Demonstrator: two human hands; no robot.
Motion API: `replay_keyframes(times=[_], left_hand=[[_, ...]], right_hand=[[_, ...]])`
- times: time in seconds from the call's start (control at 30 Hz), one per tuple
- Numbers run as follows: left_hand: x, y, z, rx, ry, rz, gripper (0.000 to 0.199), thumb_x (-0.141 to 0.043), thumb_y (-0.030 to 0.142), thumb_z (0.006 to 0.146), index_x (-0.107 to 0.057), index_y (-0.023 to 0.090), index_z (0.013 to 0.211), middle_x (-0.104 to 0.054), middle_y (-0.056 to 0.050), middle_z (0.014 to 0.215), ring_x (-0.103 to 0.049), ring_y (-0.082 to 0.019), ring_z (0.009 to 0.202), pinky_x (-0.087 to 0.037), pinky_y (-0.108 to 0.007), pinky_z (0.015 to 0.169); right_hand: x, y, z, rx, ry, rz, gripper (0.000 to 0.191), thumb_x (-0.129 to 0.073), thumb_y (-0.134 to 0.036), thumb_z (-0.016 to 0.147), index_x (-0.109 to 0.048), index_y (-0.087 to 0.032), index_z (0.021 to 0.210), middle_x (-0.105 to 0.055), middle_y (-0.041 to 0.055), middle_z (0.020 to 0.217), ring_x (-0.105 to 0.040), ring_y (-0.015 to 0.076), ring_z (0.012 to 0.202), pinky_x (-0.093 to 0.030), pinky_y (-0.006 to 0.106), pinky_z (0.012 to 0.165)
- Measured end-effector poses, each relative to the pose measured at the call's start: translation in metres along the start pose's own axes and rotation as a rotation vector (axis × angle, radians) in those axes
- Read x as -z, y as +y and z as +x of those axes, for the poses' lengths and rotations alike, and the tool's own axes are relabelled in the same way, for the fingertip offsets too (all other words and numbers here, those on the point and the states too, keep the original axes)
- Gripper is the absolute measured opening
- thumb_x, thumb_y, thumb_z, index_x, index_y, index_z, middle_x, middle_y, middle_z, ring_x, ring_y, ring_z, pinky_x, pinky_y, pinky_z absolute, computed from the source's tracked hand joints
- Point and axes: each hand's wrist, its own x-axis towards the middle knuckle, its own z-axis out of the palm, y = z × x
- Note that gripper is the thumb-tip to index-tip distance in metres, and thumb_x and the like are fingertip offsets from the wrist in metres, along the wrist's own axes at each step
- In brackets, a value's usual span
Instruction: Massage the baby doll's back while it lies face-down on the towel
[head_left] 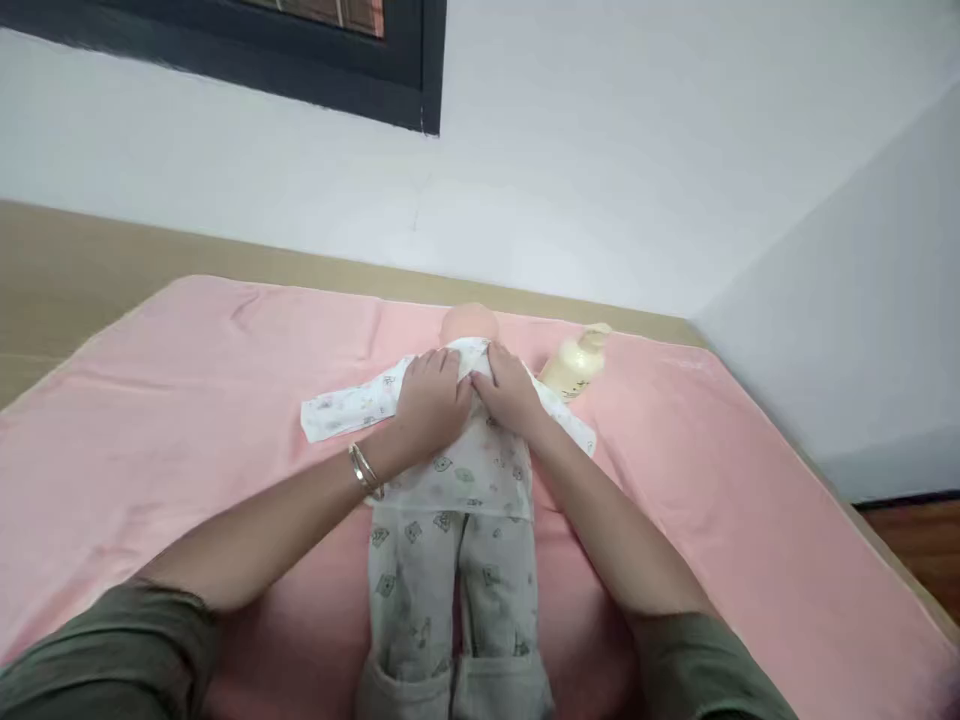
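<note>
- Your left hand and right hand lie palm-down on the printed shirt; I cannot tell whether they pinch cloth.
- The shirt covers the doll, laid on the pink sheet.
- Use light, even pressure on both sides, keeping the fabric from bunching.

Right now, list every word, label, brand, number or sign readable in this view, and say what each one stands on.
No text can be read.
Pale yellow bottle: dark marks like lettering on its side, too small and blurred to read.
White top and trousers: small printed figures, no readable words.
</note>
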Motion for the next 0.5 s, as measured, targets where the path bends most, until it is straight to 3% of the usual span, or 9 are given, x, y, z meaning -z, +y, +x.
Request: replay_keyframes(times=[0.13,0.3,0.4,0.5], left_hand=[[-0.006,-0.008,0.007,-0.033,-0.021,-0.002,0.035,-0.035,0.025,0.097,-0.06,0.008,0.115,-0.065,-0.02,0.121,-0.06,-0.034,0.116,-0.046,-0.047,0.101],[-0.007,-0.026,0.025,0.138,-0.148,-0.15,0.034,-0.033,0.03,0.097,-0.062,0.013,0.101,-0.071,-0.015,0.104,-0.066,-0.028,0.098,-0.05,-0.04,0.089],[-0.005,-0.02,0.018,0.088,-0.085,-0.048,0.034,-0.033,0.028,0.097,-0.062,0.012,0.101,-0.07,-0.017,0.104,-0.065,-0.03,0.099,-0.049,-0.042,0.089],[-0.003,-0.007,0.004,-0.04,0.019,0.032,0.03,-0.036,0.022,0.096,-0.061,0.011,0.107,-0.068,-0.019,0.109,-0.062,-0.033,0.107,-0.046,-0.045,0.095]], right_hand=[[0.005,-0.006,-0.005,-0.008,-0.025,-0.067,0.038,-0.044,-0.033,0.097,-0.058,-0.007,0.122,-0.065,0.0208,0.125,-0.058,0.0322,0.117,-0.045,0.049,0.108],[-0.007,-0.03,-0.031,0.095,0.136,-0.19,0.051,-0.036,-0.029,0.1,-0.051,0.002,0.137,-0.056,0.0281,0.141,-0.047,0.0385,0.134,-0.035,0.055,0.117],[-0.006,-0.025,-0.025,0.093,0.101,-0.109,0.048,-0.037,-0.027,0.098,-0.054,-0.001,0.135,-0.057,0.025,0.14,-0.049,0.0355,0.134,-0.037,0.051,0.118],[0.0,-0.01,-0.009,-0.015,0.019,-0.046,0.044,-0.04,-0.03,0.098,-0.058,-0.003,0.128,-0.062,0.0228,0.134,-0.055,0.0334,0.126,-0.042,0.048,0.114]])
